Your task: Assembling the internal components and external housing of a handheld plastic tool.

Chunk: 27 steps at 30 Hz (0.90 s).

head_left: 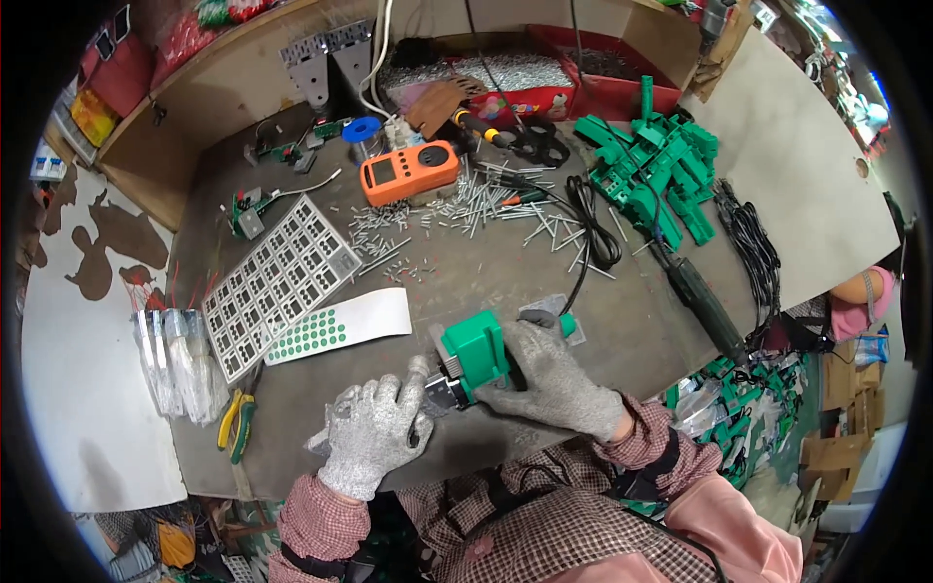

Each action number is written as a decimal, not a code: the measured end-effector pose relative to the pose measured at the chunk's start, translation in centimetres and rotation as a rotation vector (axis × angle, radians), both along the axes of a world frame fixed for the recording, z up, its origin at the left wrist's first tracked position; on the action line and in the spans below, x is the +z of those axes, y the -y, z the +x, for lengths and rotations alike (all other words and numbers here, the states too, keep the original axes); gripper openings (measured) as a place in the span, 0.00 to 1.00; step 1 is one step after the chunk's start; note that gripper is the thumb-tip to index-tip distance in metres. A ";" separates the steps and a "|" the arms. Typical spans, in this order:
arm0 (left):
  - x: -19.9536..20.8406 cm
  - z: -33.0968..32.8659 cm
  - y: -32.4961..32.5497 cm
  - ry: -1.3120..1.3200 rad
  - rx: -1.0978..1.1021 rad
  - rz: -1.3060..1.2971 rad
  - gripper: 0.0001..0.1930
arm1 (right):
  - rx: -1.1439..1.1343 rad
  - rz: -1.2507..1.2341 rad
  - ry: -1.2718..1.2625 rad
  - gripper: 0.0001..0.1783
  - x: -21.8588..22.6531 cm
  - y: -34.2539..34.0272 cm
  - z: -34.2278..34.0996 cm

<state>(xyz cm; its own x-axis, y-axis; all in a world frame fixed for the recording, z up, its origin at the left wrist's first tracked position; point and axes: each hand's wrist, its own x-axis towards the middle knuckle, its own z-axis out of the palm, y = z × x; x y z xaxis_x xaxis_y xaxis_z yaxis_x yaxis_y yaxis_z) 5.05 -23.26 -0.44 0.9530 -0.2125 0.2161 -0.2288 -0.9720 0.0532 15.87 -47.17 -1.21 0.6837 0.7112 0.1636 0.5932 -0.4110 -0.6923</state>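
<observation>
Green-cased tool: in the head view, we judge the step in hand to be steadying and working at its black-and-silver end, which points toward our left hand.
Next move: we think it calls for a firm hold on the casing and careful fingers at that metal end, with the black cable kept free.
Right hand: ours is gloved and clamped on the casing's right and near side, thumb toward us, fingers behind.
Left hand: gloved, fingers partly spread just beside the black-and-silver end; we cannot tell whether it touches or pinches anything there.
Tool's place: between our two hands, near the front edge of the workbench, right of the white sticker strip.
Farther off: loose metal pins lie beyond, apart from both hands.
</observation>
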 end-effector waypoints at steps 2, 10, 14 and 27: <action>0.2 -0.2 0.2 -0.021 0.002 0.001 0.35 | 0.001 0.005 0.005 0.43 -0.1 0.3 0.0; 1.2 -1.8 1.8 -0.113 0.054 -0.056 0.32 | 0.170 0.123 -0.300 0.31 2.7 4.3 3.4; 2.6 -5.2 3.0 -0.211 -0.022 -0.211 0.33 | 0.014 0.029 0.143 0.22 3.8 8.1 7.4; -0.2 -1.6 -1.7 -0.157 -0.087 -0.360 0.47 | 0.337 -0.184 0.753 0.15 5.9 8.8 13.0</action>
